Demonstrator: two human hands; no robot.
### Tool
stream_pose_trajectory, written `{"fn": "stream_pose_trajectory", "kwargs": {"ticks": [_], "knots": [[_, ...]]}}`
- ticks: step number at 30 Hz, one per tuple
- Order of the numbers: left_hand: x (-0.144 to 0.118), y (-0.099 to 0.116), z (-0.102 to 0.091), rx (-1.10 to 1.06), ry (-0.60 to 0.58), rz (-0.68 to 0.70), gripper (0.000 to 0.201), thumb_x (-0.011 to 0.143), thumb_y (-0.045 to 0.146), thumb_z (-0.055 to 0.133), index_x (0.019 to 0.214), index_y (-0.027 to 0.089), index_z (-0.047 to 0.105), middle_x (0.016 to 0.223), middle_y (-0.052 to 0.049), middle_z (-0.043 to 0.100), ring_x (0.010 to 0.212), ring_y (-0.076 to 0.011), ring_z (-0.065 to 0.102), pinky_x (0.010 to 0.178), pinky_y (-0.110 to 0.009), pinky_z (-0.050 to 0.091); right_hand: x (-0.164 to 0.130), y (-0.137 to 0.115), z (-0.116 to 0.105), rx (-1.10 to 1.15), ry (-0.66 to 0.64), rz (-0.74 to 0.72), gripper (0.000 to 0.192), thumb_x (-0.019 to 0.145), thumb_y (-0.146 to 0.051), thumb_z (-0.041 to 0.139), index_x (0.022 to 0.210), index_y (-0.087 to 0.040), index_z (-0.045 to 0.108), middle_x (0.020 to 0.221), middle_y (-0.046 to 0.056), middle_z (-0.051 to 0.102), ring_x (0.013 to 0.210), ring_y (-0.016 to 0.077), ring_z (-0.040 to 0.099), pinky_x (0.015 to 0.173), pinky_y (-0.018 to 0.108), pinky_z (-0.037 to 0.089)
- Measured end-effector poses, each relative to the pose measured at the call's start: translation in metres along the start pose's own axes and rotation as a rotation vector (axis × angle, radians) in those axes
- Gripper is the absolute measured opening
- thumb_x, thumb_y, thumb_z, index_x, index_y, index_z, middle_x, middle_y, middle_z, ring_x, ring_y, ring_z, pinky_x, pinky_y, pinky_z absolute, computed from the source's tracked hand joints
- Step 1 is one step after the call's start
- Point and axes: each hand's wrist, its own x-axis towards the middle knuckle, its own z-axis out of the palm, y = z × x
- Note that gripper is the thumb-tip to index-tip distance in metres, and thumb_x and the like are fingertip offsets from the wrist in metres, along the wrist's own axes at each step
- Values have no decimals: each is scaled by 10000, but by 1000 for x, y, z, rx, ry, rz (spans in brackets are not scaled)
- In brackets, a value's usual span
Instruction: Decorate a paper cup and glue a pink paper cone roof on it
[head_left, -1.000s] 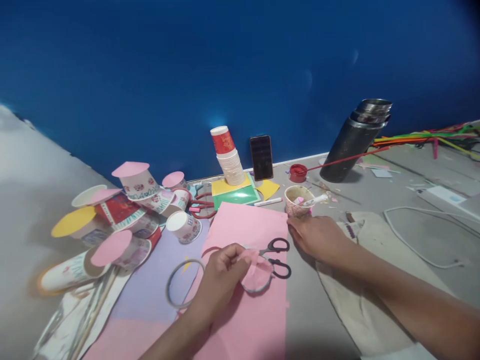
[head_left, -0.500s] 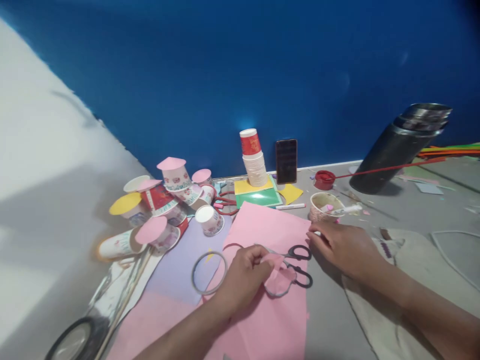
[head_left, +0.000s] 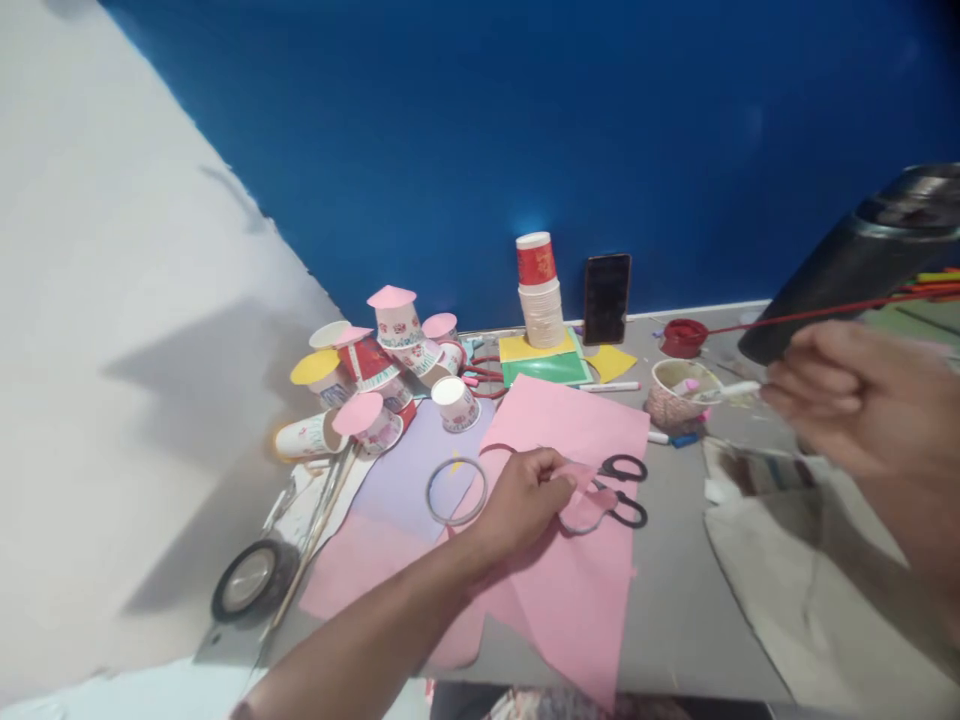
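Note:
My left hand [head_left: 532,500] is closed, pinching a small cut piece of pink paper [head_left: 589,505] between thumb and fingers. Scissors [head_left: 628,490] with black handles lie beneath that piece, on a large pink sheet [head_left: 570,420]. My right hand [head_left: 847,400] is raised at the right, its curled fingers smeared by motion. Its fingertips are by the end of a white stick-like thing [head_left: 735,391] that leans out of a paper cup [head_left: 667,408]; whether they grip it I cannot tell. A grey ring [head_left: 429,492] rests left of my left hand.
Paper cups with pink and yellow tops [head_left: 371,365] are piled at the left. A cup stack [head_left: 541,310], a phone [head_left: 607,300] and a red roll [head_left: 684,338] stand by the blue wall. A dark flask [head_left: 840,260] leans at right; a tape roll [head_left: 249,582] lies front left.
My right hand has left the pink sheet's edge and moved right and up, beside the cup. My left hand still pinches the pink piece. The camera's view has shifted.

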Motion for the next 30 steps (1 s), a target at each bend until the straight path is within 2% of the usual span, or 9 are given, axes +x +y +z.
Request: {"fn": "stream_pose_trajectory", "kwargs": {"ticks": [2,4,7,9,10,12,14,18,30], "knots": [[-2,4,1,28,20,20,107,751,236,657,667,176,627,651,6,582,626,-130,481,576,-240,345,10,-6,-17,151,104,145,432,1045,-502,375,665,-302,420,494,-82,128,412,111,136,425,341,218],[-4,7,2,26,25,4,174,814,307,660,705,172,649,686,-13,635,617,-134,495,572,-246,369,13,-14,-27,310,130,324,407,1006,-489,495,656,-284,460,493,-94,161,427,85,163,466,341,223],[-2,8,0,106,51,71,183,824,309,683,706,169,665,661,6,612,626,-127,499,588,-240,383,3,-24,-22,420,27,470,336,1007,-446,508,734,-258,557,489,-116,304,411,56,256,492,305,281],[1,7,-2,122,52,84,233,841,358,697,702,175,654,639,18,582,617,-128,495,580,-241,393,-15,-24,-12,362,-43,495,293,926,-454,640,742,-227,636,488,-84,460,427,78,383,491,299,307],[2,6,-3,125,53,83,265,847,386,701,694,177,642,628,23,566,610,-127,488,575,-241,395,-27,-21,-8,215,-182,471,275,916,-450,660,780,-212,685,546,-47,573,487,107,495,520,295,362],[3,4,-4,135,65,83,296,846,409,708,679,179,626,613,29,543,600,-123,471,567,-240,386,-55,-10,-3,-75,-293,314,240,901,-416,677,787,-210,723,691,1,720,633,150,630,610,289,437],[3,4,-3,155,99,93,291,838,404,717,679,176,634,612,30,542,606,-121,463,572,-235,374,-86,5,-3,-245,-208,242,257,939,-412,620,810,-219,730,719,3,743,631,153,624,636,286,448],[1,6,1,156,141,113,336,822,464,732,674,172,657,605,23,542,604,-122,449,576,-236,377,-128,28,-4,-380,-109,310,396,1003,-412,486,693,-219,639,610,13,670,570,158,584,575,278,408],[-5,18,14,6,207,77,301,733,424,778,632,161,673,566,21,546,561,-111,469,519,-210,382,-106,18,23,-247,-280,402,324,940,-415,567,712,-213,677,695,36,717,650,182,618,644,308,394]]}}
